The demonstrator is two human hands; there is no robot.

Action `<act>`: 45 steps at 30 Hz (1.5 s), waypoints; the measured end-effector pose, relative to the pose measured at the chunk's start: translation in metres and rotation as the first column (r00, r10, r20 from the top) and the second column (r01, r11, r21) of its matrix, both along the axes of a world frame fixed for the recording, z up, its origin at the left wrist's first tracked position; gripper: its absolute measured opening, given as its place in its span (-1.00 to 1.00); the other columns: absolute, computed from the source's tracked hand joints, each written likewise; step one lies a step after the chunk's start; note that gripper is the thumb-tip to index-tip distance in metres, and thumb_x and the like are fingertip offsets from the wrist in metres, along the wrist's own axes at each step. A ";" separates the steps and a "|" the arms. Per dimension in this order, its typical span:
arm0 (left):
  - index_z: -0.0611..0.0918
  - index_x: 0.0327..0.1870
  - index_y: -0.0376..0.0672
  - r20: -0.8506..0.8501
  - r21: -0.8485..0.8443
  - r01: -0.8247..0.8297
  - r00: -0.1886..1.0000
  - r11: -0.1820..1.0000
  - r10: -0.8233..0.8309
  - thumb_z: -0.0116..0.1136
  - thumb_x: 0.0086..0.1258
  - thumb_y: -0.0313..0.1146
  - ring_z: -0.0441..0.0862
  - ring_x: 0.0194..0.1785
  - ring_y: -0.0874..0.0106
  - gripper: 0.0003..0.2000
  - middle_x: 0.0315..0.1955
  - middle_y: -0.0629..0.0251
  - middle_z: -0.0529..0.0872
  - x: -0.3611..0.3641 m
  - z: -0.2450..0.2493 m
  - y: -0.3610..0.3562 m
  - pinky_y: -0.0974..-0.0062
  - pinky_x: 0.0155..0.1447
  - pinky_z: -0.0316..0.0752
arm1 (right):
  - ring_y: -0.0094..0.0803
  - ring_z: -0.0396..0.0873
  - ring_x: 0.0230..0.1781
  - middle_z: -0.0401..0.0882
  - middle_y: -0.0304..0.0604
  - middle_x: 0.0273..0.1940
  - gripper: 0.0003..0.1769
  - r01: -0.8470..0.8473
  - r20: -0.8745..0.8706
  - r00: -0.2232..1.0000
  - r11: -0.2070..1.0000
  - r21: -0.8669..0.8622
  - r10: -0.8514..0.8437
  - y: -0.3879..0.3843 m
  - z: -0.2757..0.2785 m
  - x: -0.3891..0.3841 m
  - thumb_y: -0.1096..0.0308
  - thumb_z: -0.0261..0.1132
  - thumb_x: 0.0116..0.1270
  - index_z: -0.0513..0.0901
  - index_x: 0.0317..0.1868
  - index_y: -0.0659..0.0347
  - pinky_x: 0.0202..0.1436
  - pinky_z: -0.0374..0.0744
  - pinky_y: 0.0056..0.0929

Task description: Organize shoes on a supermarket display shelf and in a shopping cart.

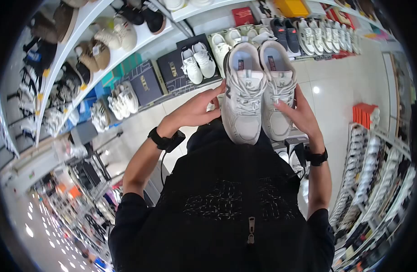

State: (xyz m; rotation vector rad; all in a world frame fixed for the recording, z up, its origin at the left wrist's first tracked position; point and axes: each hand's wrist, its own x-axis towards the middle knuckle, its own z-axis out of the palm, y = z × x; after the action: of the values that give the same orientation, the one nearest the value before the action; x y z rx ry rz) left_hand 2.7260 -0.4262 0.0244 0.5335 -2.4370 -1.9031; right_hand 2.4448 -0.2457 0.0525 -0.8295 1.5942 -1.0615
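Note:
A pair of pale grey-white sneakers is held side by side in front of my chest, toes toward me and heels away. My left hand (201,108) is at the outer side of the left sneaker (245,122), its thumb and fingers pressed to the edge; some fingertips are hidden behind the shoe. My right hand (303,114) grips the right sneaker (276,122), thumb over the laces and fingers along the outer side. Both sneakers are laced, with an "N" logo on the tongues and dark labels on the insoles. Each wrist wears a black band.
White shelves (122,53) of shoes curve along the left and top. Dark shoeboxes (145,82) and white sneakers (198,62) stand on the low ledge ahead. A rack of shoes (362,158) is at the right, with orange boxes (365,115) at its end. Pale floor tiles (337,93) lie between.

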 end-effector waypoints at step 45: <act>0.66 0.18 -0.32 0.319 -0.080 -0.932 0.313 0.355 0.894 0.39 0.39 -0.24 0.65 0.11 0.41 -0.56 0.02 0.15 0.77 0.321 0.018 0.203 0.37 0.22 0.52 | 0.18 0.66 -0.21 0.39 0.34 0.15 0.15 -0.944 -0.466 0.330 0.292 -0.153 0.821 -0.105 -0.015 0.309 -0.28 0.40 0.26 0.14 0.55 0.39 -0.02 0.63 -0.08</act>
State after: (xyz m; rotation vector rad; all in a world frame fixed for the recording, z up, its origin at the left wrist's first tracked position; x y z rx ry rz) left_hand 3.0469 -0.2232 0.0423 1.8621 -1.3764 -1.4127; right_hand 2.7542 -0.3503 0.0373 -1.9797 0.7725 -0.3633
